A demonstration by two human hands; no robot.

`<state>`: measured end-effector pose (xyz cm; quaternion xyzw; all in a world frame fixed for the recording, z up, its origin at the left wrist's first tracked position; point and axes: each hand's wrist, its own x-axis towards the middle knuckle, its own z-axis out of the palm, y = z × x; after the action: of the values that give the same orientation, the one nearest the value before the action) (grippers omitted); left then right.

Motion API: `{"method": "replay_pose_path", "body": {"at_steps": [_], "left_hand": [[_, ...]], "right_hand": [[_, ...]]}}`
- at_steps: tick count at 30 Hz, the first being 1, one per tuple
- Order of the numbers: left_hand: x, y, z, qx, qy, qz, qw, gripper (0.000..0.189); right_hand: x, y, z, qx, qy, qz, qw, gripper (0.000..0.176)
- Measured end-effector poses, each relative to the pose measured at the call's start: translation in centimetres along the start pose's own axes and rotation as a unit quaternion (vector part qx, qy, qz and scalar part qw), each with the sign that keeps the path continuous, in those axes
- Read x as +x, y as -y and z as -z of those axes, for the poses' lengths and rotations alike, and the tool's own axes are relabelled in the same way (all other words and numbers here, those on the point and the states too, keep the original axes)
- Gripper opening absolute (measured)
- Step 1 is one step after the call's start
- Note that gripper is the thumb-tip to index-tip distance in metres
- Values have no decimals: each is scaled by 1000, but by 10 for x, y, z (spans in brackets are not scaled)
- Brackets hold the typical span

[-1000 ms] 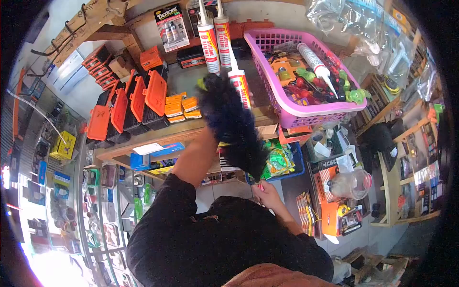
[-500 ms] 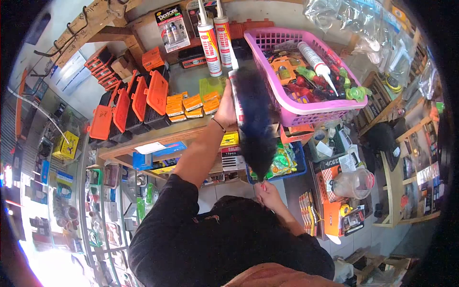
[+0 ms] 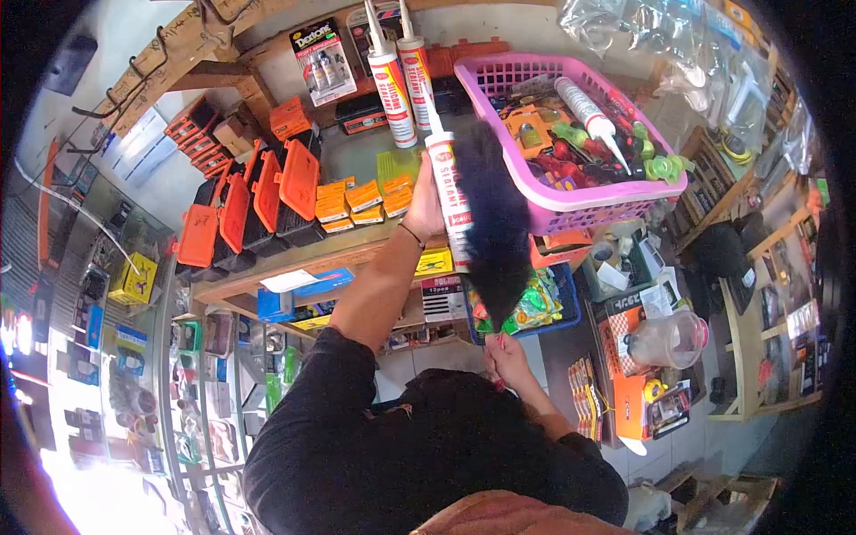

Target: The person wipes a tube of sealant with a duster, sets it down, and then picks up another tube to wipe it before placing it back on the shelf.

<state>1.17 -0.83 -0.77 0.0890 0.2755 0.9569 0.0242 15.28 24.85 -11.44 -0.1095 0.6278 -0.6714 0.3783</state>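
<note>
My left hand (image 3: 426, 207) is wrapped round a white silicone sealant tube (image 3: 448, 192), held upright with its nozzle up. In my right hand (image 3: 506, 358) is the handle of a dark feather duster (image 3: 495, 214). The duster's black bristles stand upright beside the tube and overlap its right edge. Two more sealant tubes (image 3: 392, 98) stand on the shelf behind the held one. Small orange-yellow boxes (image 3: 365, 196) sit left of my left hand. The pink basket (image 3: 571, 198), holding another tube and various packets, is right of the duster.
Black cases with orange lids (image 3: 298, 178) line the shelf's left part. Below the shelf is a blue tray (image 3: 571, 312) with green packets. A clear plastic jar (image 3: 664, 341) stands at the right. Plastic bags (image 3: 678, 45) hang at the upper right.
The duster has shifted slightly to the right, and more of the held tube's label shows. The held tube is a little lower and further right.
</note>
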Motion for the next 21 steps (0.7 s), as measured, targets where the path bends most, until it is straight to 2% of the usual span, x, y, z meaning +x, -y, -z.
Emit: {"method": "replay_pose_path", "body": {"at_steps": [1,3,4,5,6,7,9,11,12,14,15,17,18,19,21], "left_hand": [[7,-3,26,-70,143,41,986,53],[-12,0,-44,17,-43,40,998,50],[0,8,5,20,-43,12,999,47],[12,4,8,-116,226,38,967,44],[10,6,14,-68,59,15,996,40],[-2,4,-14,-18,-110,-7,994,38],[-1,-4,-7,0,58,12,998,44],[-4,-1,-21,15,-24,-5,1000,51],[-1,2,-7,15,-22,-4,1000,51],[10,7,37,-20,62,-32,997,49],[8,5,25,-19,63,-31,997,49],[-2,0,-21,1,-34,-33,999,39],[-5,2,-30,23,-83,-37,996,44],[0,3,-14,23,-82,-37,996,44],[12,3,31,-22,103,12,994,51]], "right_hand": [[-1,2,-1,48,1,-10,999,25],[-3,1,0,6,19,-5,1000,26],[-4,1,2,-38,39,1,999,26],[-3,0,3,-38,38,1,999,26],[-1,-3,5,-8,33,5,999,26],[0,-4,4,22,27,7,999,26],[-2,0,0,36,21,-5,999,26],[-2,0,-1,49,15,-15,999,26],[-1,-4,1,9,28,5,1000,26],[1,-4,4,-32,41,28,998,27],[1,-1,4,-21,27,29,999,27],[-2,4,2,-9,12,29,999,27],[-3,6,0,-5,12,11,1000,27],[-4,8,-1,-2,12,-7,1000,28],[-6,11,0,-30,35,4,999,28]]}}
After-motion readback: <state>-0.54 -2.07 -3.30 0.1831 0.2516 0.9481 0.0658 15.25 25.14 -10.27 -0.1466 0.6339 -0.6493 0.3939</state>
